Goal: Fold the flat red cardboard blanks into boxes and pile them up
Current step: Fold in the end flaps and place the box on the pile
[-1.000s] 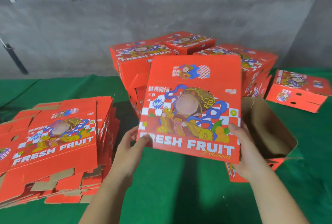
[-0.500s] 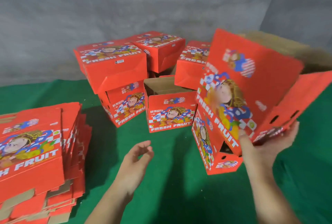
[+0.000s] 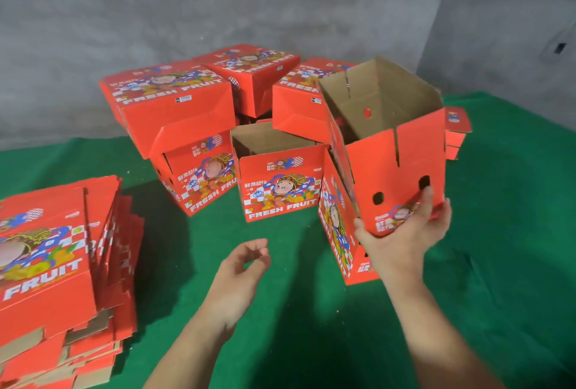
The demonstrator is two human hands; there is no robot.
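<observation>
My right hand (image 3: 405, 232) holds a folded red box (image 3: 396, 164) from underneath at the right, its open brown inside facing up, thumb on the left bottom corner and fingers up the right side. This box hangs over another red box (image 3: 335, 226) standing on the green cloth. My left hand (image 3: 246, 267) hovers empty in the middle with loosely curled fingers. A stack of flat red blanks (image 3: 56, 264) lies at the left. A pile of folded red boxes (image 3: 193, 108) stands at the back, with one open-topped box (image 3: 277, 183) in front.
Green cloth (image 3: 498, 264) covers the work surface. A grey concrete wall (image 3: 218, 8) rises behind the pile, with a corner at the right. One more red box (image 3: 456, 130) peeks out behind the held box.
My right hand has turned the box upright so its open inside faces up, and lowered it toward the box below. My left hand stays off the box and empty.
</observation>
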